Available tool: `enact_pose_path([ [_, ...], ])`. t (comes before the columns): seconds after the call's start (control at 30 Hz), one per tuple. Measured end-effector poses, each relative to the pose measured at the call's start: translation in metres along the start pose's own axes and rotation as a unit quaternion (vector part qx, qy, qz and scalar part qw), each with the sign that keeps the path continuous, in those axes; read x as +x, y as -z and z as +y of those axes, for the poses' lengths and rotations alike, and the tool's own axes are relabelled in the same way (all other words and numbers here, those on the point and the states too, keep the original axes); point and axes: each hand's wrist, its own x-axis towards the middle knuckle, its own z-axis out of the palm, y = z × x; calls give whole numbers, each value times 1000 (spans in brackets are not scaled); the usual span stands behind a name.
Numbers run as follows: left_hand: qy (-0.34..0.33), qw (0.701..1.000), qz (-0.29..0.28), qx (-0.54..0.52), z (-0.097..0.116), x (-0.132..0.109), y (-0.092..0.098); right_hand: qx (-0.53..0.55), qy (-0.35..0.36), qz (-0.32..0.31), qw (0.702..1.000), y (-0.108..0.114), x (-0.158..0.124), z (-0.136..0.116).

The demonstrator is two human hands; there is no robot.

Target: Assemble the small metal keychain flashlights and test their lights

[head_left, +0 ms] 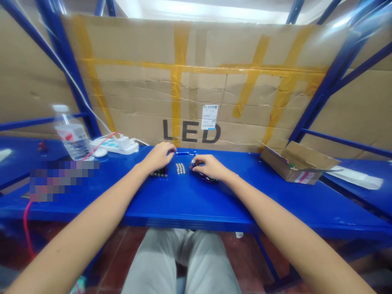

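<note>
Button-like silver pieces sit in a compact grid of short rows on the blue bench, between the two hands. The right hand's grip pinches a small shiny piece, too small to name, above a loose pile of dark, glossy slim pieces. The left hand's grip is curled; I cannot tell whether it holds anything. Dark slim rods lie side by side beneath it, and a blue pen-like tool lies just beyond its fingertips. Farther left stand a white power strip and a water bottle whose red-and-white label is unreadable. To the right sits an open cardboard box with a pink-and-white label, also illegible. Behind, a taped cardboard panel reads "LED" in black capitals; its white sticker carries print too fine to read.
</note>
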Motion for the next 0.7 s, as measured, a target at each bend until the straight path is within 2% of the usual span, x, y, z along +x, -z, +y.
enact_pose_path([
  [0.07, 64, 995, -64, 46, -18, -1, -2, 13, -4, -11, 1000, 0, 0, 0],
  [0.13, 108, 985, -122, 50, -30, -3, -7, 24, -10, -26, 999, -1, 0, -1],
  [0.27, 141, 974, -176, 26, -37, -1, -15, 28, -22, -49, 998, -1, -1, -3],
  [0.37, 151, 972, -181, 9, -35, 4, -17, 28, -26, -51, 998, -1, -1, -3],
  [0.5, 181, 971, -153, -40, -35, 6, -19, 30, -26, -51, 998, -1, -2, -5],
  [0.6, 155, 977, -127, -76, -37, 5, -20, 36, -29, -55, 997, -1, -3, -7],
  [0.7, 121, 981, -125, -84, -39, 4, -21, 50, -32, -65, 996, -1, -3, -9],
])
